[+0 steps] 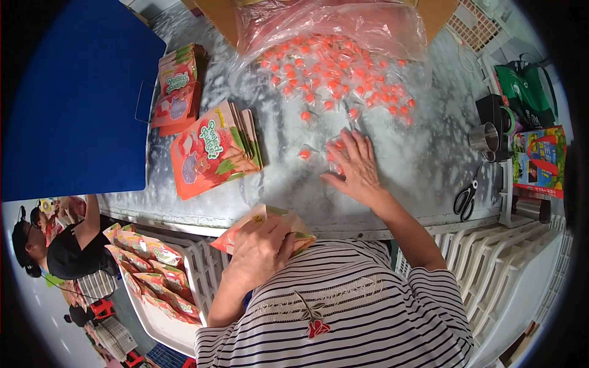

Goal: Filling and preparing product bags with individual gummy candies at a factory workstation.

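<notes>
left hand (pixel 262 247): pinching orange pouch (pixel 232 235) beneath it | right hand (pixel 356 167): spread over wrapped candies (pixel 332 157)

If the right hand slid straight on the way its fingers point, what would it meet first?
Past the red candies beside its fingers, the right hand would likely meet the single wrapped candy just ahead, before the main pile; height is hard to judge.

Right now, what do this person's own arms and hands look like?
The left hand and right hand are bare and ungloved, with five-fingered human shapes. The forearms are uncovered too, below short white sleeves with thin dark stripes.
</notes>
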The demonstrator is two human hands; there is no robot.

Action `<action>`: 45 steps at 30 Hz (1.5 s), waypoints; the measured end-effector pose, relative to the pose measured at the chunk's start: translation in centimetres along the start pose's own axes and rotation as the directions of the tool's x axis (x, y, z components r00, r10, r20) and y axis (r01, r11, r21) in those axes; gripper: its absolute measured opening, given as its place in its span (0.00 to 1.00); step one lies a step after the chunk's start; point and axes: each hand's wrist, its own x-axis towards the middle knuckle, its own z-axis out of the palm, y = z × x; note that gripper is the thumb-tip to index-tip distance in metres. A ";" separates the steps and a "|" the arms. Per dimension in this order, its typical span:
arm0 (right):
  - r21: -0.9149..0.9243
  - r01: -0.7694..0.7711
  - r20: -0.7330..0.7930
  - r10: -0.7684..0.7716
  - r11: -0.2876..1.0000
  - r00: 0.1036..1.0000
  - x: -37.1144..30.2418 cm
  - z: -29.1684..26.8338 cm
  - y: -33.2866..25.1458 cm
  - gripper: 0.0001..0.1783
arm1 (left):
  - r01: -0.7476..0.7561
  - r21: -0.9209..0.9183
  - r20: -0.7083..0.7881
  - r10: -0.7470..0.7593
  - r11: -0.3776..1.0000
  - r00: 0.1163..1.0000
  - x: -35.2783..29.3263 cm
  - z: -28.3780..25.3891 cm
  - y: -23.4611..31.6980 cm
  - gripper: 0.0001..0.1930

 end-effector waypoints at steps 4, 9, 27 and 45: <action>0.029 0.112 -0.080 -0.109 0.993 0.991 -0.1 1.0 0.4 0.26 | -0.071 -0.027 -0.026 0.070 0.997 0.997 0.0 -0.4 -0.5 0.07; 0.112 0.168 -0.139 -0.152 0.979 0.979 -1.6 1.1 1.2 0.14 | -0.001 -0.039 -0.081 -0.002 0.999 0.997 0.5 -2.0 -0.8 0.06; 0.902 -0.182 0.176 0.052 0.390 0.983 4.6 -6.3 -9.2 0.12 | -0.188 -0.113 -0.126 0.174 0.976 0.977 2.8 -0.9 0.5 0.10; 0.692 0.119 -0.117 -0.053 0.712 0.992 4.6 -6.3 -8.7 0.07 | -0.121 -0.313 -0.044 0.113 0.942 0.993 3.1 -0.3 0.2 0.08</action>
